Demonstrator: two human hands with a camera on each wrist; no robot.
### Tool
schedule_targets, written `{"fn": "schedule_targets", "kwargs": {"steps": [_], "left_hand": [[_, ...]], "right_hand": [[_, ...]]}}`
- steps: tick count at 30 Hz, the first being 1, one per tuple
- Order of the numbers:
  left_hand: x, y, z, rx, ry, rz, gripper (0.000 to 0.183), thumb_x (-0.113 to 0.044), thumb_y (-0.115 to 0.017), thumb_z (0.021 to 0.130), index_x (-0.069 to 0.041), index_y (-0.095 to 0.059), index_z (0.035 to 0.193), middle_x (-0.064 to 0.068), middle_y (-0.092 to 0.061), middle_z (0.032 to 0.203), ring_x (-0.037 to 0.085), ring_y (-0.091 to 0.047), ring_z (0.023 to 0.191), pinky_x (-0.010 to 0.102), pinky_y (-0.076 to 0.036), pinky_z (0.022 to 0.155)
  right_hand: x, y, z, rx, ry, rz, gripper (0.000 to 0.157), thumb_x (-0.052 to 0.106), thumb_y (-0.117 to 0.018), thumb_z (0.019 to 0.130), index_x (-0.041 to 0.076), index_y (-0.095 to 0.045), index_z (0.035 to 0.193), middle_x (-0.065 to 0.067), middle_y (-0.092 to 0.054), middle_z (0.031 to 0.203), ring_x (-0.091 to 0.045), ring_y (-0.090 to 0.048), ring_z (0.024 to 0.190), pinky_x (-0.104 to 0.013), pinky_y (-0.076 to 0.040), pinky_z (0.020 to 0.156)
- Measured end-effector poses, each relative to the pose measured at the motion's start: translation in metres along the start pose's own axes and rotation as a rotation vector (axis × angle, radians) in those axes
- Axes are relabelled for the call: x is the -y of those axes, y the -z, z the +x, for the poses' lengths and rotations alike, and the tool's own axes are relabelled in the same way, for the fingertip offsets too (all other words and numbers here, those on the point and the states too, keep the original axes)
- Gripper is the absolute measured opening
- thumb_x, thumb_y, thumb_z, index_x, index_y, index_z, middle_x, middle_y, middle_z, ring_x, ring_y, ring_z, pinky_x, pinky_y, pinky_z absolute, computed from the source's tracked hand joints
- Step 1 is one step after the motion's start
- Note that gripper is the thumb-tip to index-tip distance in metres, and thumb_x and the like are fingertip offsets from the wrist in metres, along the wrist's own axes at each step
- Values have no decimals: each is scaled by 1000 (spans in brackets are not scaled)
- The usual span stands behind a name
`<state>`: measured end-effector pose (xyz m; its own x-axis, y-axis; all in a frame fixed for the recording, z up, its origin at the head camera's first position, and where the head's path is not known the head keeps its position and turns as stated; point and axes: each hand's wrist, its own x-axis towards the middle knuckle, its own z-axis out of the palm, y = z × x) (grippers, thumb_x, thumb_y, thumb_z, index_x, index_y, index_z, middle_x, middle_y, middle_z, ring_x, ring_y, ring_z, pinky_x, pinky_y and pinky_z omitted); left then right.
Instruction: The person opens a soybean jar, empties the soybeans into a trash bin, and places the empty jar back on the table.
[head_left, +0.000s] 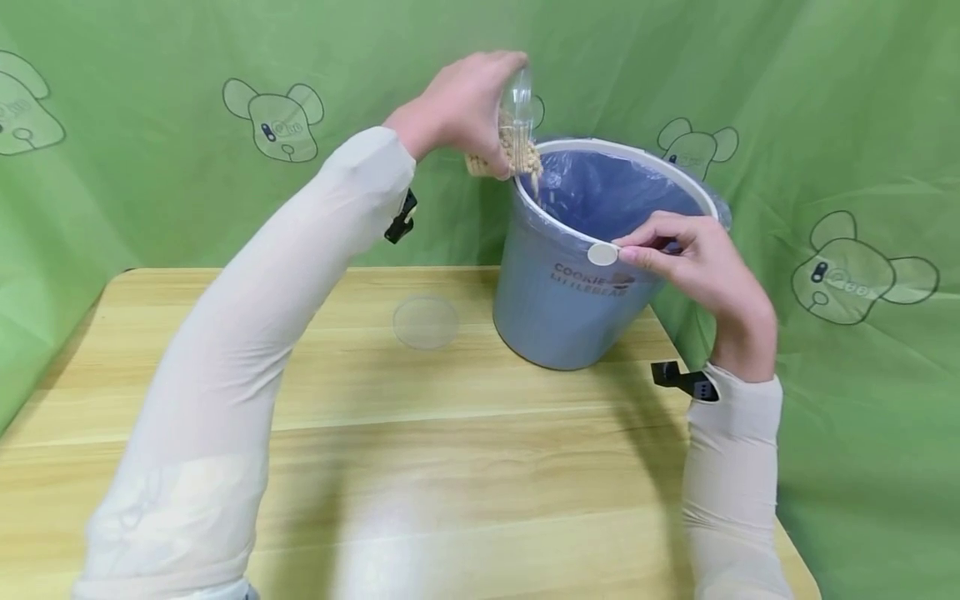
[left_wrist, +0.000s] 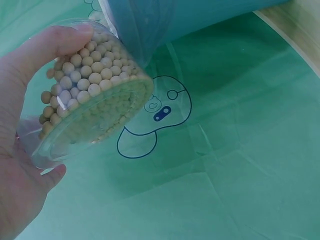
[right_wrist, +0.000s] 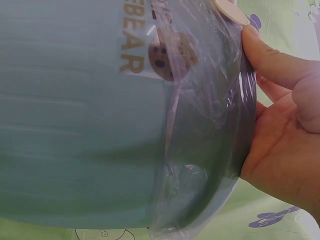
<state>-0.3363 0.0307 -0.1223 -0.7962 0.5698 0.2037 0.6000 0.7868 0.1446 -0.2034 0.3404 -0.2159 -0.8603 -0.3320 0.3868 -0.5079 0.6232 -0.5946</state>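
Observation:
My left hand (head_left: 468, 104) grips a clear plastic jar (head_left: 519, 92), tipped on its side at the left rim of a blue-grey trash bin (head_left: 547, 308). Small round beige beads (left_wrist: 95, 67) fill much of the jar, and some spill from its mouth into the bin. Inside the bin, a translucent bag (head_left: 592, 179) lines the wall and folds over the white rim (head_left: 645, 157). My right hand (head_left: 701, 262) pinches the front of that rim between thumb and fingers, beside an oval white tab (head_left: 602, 254). The bin's floor is hidden.
A clear round disc (head_left: 426, 322), like a lid, lies on the wooden table (head_left: 450, 467) left of the bin. Green cloth (head_left: 172, 192) printed with mouse-like heads hangs behind and at both sides. The bin stands near the table's back right.

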Motion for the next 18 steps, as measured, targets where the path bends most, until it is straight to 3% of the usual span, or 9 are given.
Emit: {"fn": "schedule_targets", "kwargs": {"steps": [8,13,18], "left_hand": [[3,2,0,-3,1,-3,132,-42,-90,66,-12,-7,165,3,-22,170,21,-28,154,38,-26,128],[-5,0,3,3,-23,35,132,-42,-89,67,-9,-6,164,6,-17,171,23,-21,157,38,-19,130],[-11,-1,6,4,-41,63,131,-43,-88,67,-8,-7,164,7,-16,171,25,-20,157,40,-19,130]], "right_hand": [[3,-5,9,2,19,-19,9,6,-76,90,4,-78,99,11,-69,85,-8,-59,77,-15,-49,65],[2,-7,12,-3,18,-31,9,6,-76,90,4,-78,98,12,-68,83,-8,-59,76,-15,-49,65],[1,-5,10,-8,0,-37,9,7,-75,91,4,-78,98,13,-68,83,-8,-59,76,-15,-49,64]]}}
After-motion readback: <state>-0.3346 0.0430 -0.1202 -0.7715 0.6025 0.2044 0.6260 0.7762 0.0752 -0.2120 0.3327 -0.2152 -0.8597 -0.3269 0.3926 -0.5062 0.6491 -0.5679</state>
